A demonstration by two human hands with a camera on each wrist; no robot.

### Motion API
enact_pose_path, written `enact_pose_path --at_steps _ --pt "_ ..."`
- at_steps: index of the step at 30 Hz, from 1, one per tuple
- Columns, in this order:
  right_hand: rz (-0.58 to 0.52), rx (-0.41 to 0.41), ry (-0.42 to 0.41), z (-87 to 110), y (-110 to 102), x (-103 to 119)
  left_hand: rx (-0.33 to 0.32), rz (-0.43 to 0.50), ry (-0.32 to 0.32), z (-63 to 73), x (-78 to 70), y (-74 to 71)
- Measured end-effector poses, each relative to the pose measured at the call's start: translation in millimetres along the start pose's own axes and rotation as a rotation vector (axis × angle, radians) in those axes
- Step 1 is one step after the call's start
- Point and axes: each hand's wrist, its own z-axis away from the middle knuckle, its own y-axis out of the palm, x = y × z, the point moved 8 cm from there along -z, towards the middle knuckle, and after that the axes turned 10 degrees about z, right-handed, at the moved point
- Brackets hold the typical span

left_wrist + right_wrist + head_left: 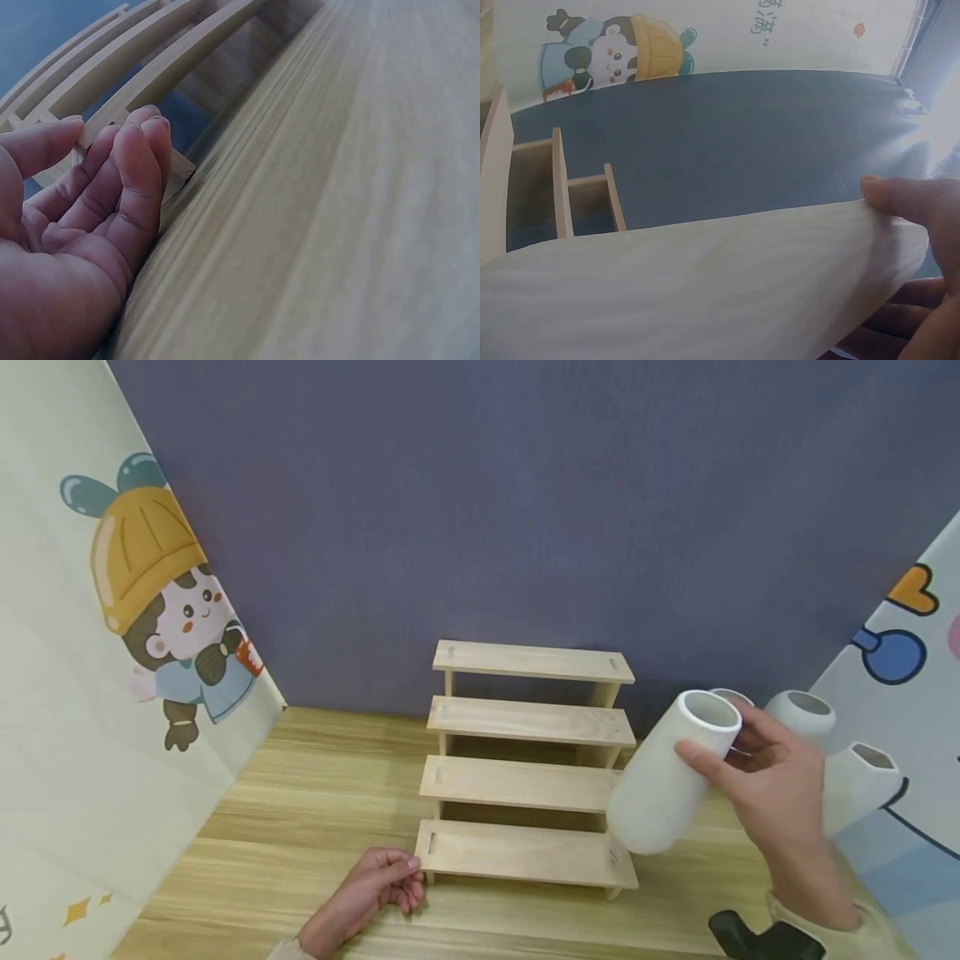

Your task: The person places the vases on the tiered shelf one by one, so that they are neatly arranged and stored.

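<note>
A white vase point(667, 777), tall and tapered with an open mouth, is held tilted by my right hand point(780, 785), thumb on the near side near the rim. Its base hangs over the right end of the lower steps of a wooden stepped shelf point(525, 852). In the right wrist view the vase point(705, 292) fills the lower part, the thumb on its edge. My left hand point(378, 889) pinches the front left corner of the lowest step. The left wrist view shows thumb and curled fingers of that hand point(90, 217) at the board's end.
More white vases stand at the right behind my right hand, one round-bodied point(802, 714) and one with an angular mouth point(862, 781). A dark blue-grey backdrop point(525, 510) rises behind the shelf. Printed panels point(60, 693) flank the wood-grain table point(300, 793).
</note>
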Motion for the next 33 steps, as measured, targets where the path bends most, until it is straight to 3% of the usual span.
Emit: enact_pose_path --at_steps 7,24,33 --pt "-0.142 0.023 0.005 4.9 15 4 -0.001 0.007 -0.003 -0.2 1.2 -1.3" --pt "-0.110 0.108 -0.086 17.3 52 28 0.005 0.007 0.009 -1.0 -0.1 1.0" --pt "-0.233 0.133 -0.196 23.9 76 43 0.016 0.017 0.014 -0.9 -0.8 1.9"
